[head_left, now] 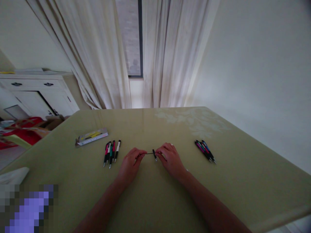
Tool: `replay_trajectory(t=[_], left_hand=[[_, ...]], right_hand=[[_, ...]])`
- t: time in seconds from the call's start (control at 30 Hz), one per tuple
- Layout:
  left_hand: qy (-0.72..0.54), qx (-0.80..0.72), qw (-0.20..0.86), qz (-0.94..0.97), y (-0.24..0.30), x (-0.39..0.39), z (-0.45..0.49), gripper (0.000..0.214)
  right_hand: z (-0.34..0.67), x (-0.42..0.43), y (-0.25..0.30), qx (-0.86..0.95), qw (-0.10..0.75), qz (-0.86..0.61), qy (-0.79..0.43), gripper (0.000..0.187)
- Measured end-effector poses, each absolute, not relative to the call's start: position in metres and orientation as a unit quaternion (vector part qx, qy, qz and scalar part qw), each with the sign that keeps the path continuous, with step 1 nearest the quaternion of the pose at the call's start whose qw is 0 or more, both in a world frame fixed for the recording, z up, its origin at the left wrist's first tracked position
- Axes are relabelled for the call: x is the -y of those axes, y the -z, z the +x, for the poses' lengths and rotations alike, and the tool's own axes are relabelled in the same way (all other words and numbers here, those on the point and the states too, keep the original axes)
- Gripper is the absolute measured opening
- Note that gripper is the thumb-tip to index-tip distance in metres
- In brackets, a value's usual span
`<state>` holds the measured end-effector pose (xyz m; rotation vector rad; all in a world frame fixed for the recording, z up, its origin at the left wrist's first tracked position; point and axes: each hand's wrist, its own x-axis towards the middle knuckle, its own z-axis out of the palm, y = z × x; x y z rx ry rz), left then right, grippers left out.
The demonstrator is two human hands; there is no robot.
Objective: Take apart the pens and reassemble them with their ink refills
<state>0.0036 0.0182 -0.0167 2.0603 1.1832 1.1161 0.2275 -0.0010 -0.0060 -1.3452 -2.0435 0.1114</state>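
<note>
My left hand [132, 163] is closed in a pinch on one end of a thin dark rod, which looks like a pen refill [149, 153]. The rod lies level and reaches toward my right hand [170, 158], whose fingers are also pinched together. At those right fingertips is a short dark pen part [155, 155] with a silvery tip pointing down; whether it is gripped or lies on the table just beside them is hard to make out. Left of my left hand lies a group of several pens [110, 153] in pink, white and green with black grips.
Another bunch of pens [205, 151] lies to the right on the green-covered table [155, 200]. A flattish printed pen box [91, 137] rests at the back left. Beyond stand a white cabinet [36, 89], curtains [97, 58] and red bags [26, 132].
</note>
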Motion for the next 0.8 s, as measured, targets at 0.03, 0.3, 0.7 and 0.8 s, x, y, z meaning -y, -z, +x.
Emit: replay_trajectory(t=[0.03, 0.3, 0.7, 0.8], left_hand=[[-0.405, -0.432, 0.242, 0.768, 0.017, -0.017, 0.004, 0.023], [-0.423, -0.441, 0.215, 0.762, 0.023, -0.013, 0.01, 0.027], [-0.221, -0.332, 0.091, 0.913, 0.041, -0.012, 0.023, 0.053], [-0.216, -0.355, 0.066, 0.907, 0.039, -0.014, 0.023, 0.04]], right_hand=[[0.227, 0.001, 0.006, 0.788, 0.334, -0.516, -0.041, 0.009], [0.22, 0.003, 0.01, 0.795, 0.332, -0.505, -0.055, 0.007], [0.222, -0.003, 0.01, 0.714, 0.46, -0.518, -0.102, 0.011], [0.221, -0.002, 0.009, 0.715, 0.462, -0.515, -0.103, 0.009]])
